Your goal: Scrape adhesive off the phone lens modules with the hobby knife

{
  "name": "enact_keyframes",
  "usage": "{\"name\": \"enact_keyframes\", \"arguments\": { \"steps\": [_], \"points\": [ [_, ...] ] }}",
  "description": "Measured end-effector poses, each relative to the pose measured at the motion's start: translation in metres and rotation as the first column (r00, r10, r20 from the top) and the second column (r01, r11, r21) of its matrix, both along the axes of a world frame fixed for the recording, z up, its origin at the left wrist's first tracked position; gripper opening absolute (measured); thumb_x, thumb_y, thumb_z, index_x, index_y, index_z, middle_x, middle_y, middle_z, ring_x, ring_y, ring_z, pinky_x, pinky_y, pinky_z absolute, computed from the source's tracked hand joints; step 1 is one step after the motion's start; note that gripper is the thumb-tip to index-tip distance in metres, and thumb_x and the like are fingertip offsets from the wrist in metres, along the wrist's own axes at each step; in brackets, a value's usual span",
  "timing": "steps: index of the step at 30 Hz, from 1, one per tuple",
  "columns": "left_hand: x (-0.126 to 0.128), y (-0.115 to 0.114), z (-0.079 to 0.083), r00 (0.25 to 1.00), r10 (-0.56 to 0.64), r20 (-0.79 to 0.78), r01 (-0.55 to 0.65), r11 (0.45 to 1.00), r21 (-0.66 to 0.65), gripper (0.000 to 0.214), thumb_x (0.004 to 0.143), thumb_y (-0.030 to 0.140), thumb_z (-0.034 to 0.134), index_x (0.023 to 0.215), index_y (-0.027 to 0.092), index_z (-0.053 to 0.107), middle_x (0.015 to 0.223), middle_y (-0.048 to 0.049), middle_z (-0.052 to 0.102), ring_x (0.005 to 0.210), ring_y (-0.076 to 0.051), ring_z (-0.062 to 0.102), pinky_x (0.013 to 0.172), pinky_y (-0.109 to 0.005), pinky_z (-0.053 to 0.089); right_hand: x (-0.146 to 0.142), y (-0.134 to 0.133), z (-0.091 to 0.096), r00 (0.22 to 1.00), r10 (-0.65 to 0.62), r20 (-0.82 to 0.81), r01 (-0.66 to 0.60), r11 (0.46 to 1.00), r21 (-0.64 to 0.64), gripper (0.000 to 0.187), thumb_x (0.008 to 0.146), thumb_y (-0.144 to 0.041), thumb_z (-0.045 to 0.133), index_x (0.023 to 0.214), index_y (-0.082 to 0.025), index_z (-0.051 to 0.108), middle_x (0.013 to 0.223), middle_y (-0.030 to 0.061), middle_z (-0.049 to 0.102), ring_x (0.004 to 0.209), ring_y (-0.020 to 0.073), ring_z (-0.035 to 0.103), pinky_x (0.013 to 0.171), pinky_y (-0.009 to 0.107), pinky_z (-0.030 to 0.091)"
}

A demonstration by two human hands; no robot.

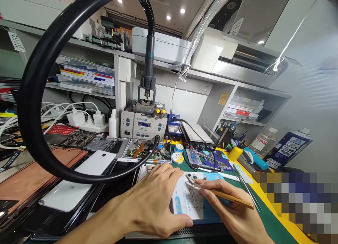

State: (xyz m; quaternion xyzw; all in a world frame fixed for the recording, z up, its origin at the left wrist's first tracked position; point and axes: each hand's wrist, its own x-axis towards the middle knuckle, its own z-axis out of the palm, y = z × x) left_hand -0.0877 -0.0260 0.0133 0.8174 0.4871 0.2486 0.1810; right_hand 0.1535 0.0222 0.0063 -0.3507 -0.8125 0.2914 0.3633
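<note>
My left hand (155,196) lies across the left side of a phone (188,193), gripping it between thumb and fingers. The phone lies back up, with a white and light blue printed sheet on it and a camera bump at its upper end. My right hand (227,198) pinches a thin gold-handled tool (233,199) like a pen. Its tip points at the phone's back just below the cameras; what kind of tip it has is too small to tell. Under the phone is a dark blue surface (207,217).
A thick black hose (31,68) loops across the left, up to a hot air station (144,126). White phone (79,177) and other phones lie left. Behind are a parts tray (148,150) and round tins (177,157). Tweezers (245,184) and bottles (264,140) stand or lie right.
</note>
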Motion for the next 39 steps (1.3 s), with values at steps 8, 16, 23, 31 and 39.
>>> {"name": "enact_keyframes", "arguments": {
  "steps": [8,16,23,31,39],
  "points": [
    [0.0,-0.002,-0.002,1.0,0.005,0.009,-0.005,1.0,0.004,0.067,0.073,0.053,0.079,0.126,0.02,0.055,0.124,-0.0106,0.059,0.115,-0.033,0.053,0.099,-0.053,0.048,-0.004,0.001,0.003,0.999,0.03,0.037,-0.031,0.999,0.02,0.016,0.097,-0.037,0.067,0.094,-0.025,0.078,0.108,0.0083,0.081,0.105,0.025,0.077,0.088,0.026,0.062],
    [0.001,0.0,0.001,1.0,0.002,0.011,-0.002,1.0,0.004,0.067,0.073,0.051,0.079,0.127,0.02,0.055,0.121,-0.0092,0.06,0.113,-0.031,0.054,0.099,-0.051,0.047,0.002,-0.001,0.001,0.999,0.02,0.036,-0.022,0.999,0.043,0.017,0.096,-0.037,0.067,0.094,-0.024,0.077,0.109,0.011,0.081,0.106,0.029,0.076,0.088,0.031,0.064],
    [-0.001,-0.002,0.0,1.0,0.008,0.003,-0.008,1.0,-0.004,0.068,0.073,0.051,0.079,0.128,0.019,0.056,0.124,-0.0117,0.06,0.115,-0.033,0.053,0.1,-0.053,0.047,0.005,0.001,-0.001,0.999,-0.032,-0.008,0.032,0.999,0.026,0.017,0.095,-0.04,0.068,0.093,-0.026,0.078,0.109,0.0088,0.081,0.106,0.0278,0.076,0.089,0.031,0.063],
    [0.001,0.002,-0.001,1.0,0.007,0.011,-0.007,1.0,-0.015,0.063,0.073,0.052,0.079,0.122,0.019,0.058,0.13,-0.0133,0.059,0.12,-0.035,0.052,0.102,-0.055,0.046,-0.004,0.0,0.003,1.0,0.028,0.01,-0.027,0.996,-0.084,0.017,0.092,-0.04,0.071,0.091,-0.025,0.079,0.106,0.0098,0.081,0.102,0.0272,0.076,0.089,0.031,0.061],
    [-0.001,0.0,0.001,0.996,0.003,0.089,-0.003,1.0,-0.004,0.062,0.07,0.049,0.082,0.12,0.02,0.061,0.126,-0.0113,0.061,0.12,-0.033,0.051,0.104,-0.051,0.047,0.009,0.007,0.01,0.979,-0.121,-0.163,0.048,0.917,-0.396,0.027,0.09,-0.05,0.075,0.09,-0.022,0.076,0.081,0.0036,0.076,0.063,0.0148,0.063,0.067,0.026,0.054]
  ]
}}
